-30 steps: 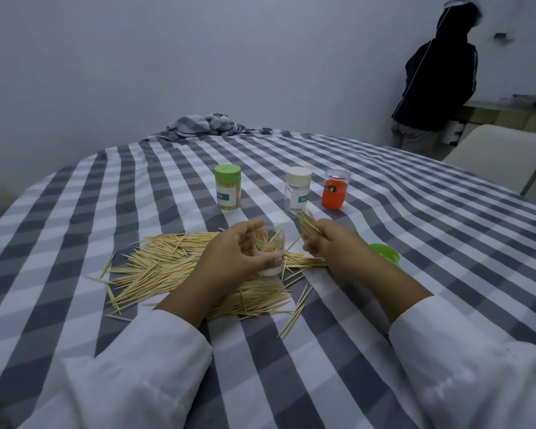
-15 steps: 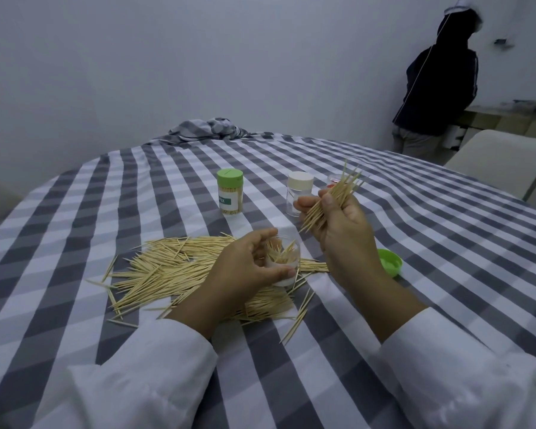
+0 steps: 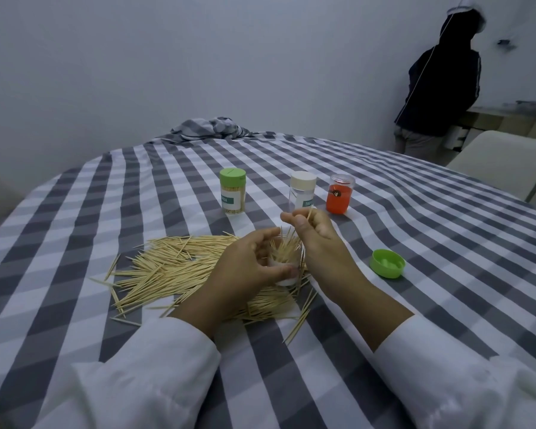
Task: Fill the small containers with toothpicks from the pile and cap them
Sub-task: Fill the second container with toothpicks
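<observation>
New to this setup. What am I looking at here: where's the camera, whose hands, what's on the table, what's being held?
There is no robot: a person works with bare hands, filmed by one wide-angle camera on their head, looking forward and down. The left hand holds a small clear container upright, already bristling with toothpicks. The right hand pinches a toothpick above its mouth. On the checked tablecloth lie a toothpick pile, a loose green cap, and three capped containers: a green-capped one, a white-capped one and an orange one. Another person stands behind, by the wall.
</observation>
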A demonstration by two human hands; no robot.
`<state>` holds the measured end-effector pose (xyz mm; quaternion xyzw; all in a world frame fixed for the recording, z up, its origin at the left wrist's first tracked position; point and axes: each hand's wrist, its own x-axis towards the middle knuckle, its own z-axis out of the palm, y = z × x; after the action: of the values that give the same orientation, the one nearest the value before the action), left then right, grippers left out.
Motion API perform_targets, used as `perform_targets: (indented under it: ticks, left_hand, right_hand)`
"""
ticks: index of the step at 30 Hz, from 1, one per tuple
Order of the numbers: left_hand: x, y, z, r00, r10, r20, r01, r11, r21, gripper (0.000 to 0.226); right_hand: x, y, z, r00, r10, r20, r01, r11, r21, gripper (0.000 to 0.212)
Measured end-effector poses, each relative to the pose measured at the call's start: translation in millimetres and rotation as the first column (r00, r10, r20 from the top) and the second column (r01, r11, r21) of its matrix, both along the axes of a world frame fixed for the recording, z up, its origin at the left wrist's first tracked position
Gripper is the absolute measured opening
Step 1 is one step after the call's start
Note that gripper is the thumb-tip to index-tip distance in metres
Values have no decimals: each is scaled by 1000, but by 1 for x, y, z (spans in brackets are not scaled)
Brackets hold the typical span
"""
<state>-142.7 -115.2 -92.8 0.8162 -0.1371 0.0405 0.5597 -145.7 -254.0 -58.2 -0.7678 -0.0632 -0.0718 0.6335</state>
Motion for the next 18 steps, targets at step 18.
perform_targets:
  ticks: [18]
  left_hand:
    - [4,13,10,997,79,-13,-79,995,60,79]
  right_hand:
    - [8,-43,-5,933,223,-283,-355,702,-618,75]
